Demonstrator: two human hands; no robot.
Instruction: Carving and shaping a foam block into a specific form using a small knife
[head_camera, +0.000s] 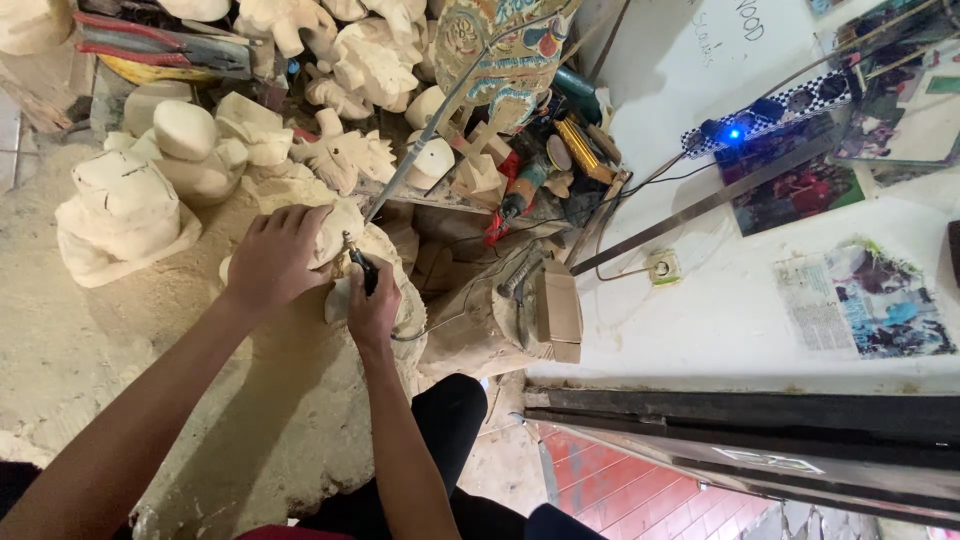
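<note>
Carving (340, 225), a pale wooden piece, sits on the dusty floor (80, 350) in front of the person, and most of it is hidden under both hands. Left hand (272, 260) lies over its top with fingers closed around the wood. Right hand (372, 305) grips a thin dark tool (360, 268); its tip is too small to make out. More pale carvings (130, 215) stand just behind, some cut off by the upper edge. Beside them, tools (530, 180) lie in a confused heap, hard to separate.
</note>
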